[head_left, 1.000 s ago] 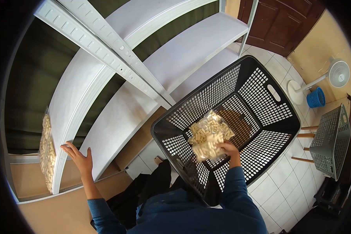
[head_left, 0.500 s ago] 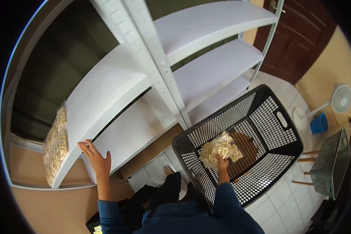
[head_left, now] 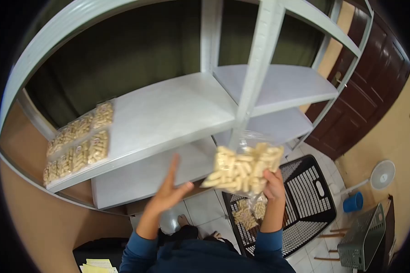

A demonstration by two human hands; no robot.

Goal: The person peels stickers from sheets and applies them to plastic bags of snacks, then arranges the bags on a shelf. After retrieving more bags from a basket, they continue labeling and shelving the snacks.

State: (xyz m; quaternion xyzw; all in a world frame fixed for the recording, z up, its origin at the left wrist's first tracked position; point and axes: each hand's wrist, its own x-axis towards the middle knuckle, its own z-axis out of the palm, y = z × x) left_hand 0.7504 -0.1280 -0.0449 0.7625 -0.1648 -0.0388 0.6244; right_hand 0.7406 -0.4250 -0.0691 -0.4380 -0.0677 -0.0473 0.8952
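Observation:
My right hand [head_left: 274, 184] grips a clear plastic bag of pale, stick-shaped snacks [head_left: 241, 168] by its right side, held up above the black basket. Away from the bag, my left hand [head_left: 170, 192] hangs in front of the shelf edge with fingers apart and nothing in it. On the left end of the white shelf [head_left: 168, 104], similar bags [head_left: 79, 154] stand in two rows. More bags [head_left: 248, 214] lie inside the black plastic basket [head_left: 312, 195] on the floor, partly hidden by my right forearm.
A lower shelf [head_left: 155, 168] runs beneath the first, and a second rack bay with shelves [head_left: 278, 86] adjoins on the right. At right are a white fan [head_left: 381, 175], a blue bin [head_left: 353, 202] and a grey-green basket [head_left: 362, 236]. Yellow papers [head_left: 98, 266] lie at lower left.
My right hand has lifted the bag out of the black basket. My left hand has come off the shelf edge and moved right. The view has shifted, showing more of the bags on the shelf.

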